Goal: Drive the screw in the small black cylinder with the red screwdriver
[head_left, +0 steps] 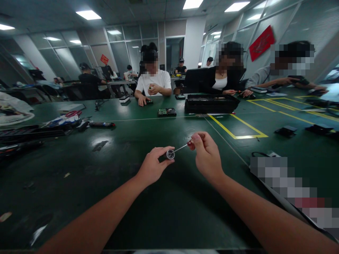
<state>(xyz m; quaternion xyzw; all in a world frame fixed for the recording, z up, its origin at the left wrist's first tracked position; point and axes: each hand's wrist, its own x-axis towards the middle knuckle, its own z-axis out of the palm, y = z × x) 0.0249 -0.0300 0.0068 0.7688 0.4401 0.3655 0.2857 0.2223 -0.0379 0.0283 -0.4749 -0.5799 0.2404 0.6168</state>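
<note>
My left hand (155,164) is closed around a small dark cylinder (170,154) with a silver rim, its round end turned toward me. In my right hand (208,155) is a screwdriver (190,142) with a reddish, see-through handle. The thin metal shaft slants down to the left, and its tip meets the cylinder's round end. Whether the tip sits in a screw is too small to tell. Both hands are held above the green table (169,208). My left fingers hide most of the cylinder's body.
A black tray (212,104) and a circuit board (166,112) stand farther back. A dark pen-like tool (102,125) and red-handled scissors (73,113) lie at left. Yellow tape (250,136) marks the table at right. Several people sit across the table.
</note>
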